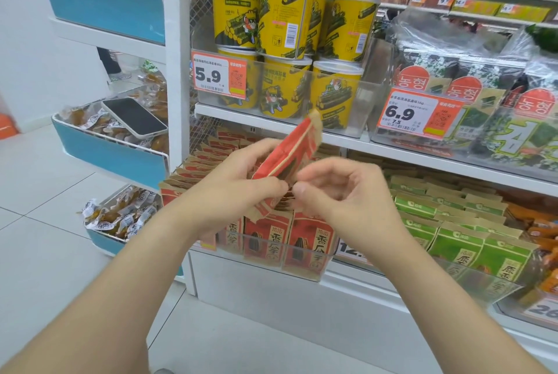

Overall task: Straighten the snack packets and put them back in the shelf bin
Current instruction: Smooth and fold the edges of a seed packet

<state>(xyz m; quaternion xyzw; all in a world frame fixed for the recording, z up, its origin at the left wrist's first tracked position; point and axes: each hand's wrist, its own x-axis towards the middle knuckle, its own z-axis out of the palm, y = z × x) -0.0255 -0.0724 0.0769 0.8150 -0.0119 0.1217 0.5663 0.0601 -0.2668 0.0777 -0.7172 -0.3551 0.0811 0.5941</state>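
A: Entry one, nearest: left hand?
B: Grips the red packet by its lower half. The packet is tilted and lifted above the shelf bin, not in it.
A: Right hand?
B: Fingers curled, pinching the packet's lower corner; blur softens the contact.
A: Progress?
B: Judged partway. Front-row packets stand upright in the bin; the held one awaits return.
A: Unverified?
B: Whether one packet or several are held. The bin's middle rows, hidden behind both hands. The price tag, partly covered.
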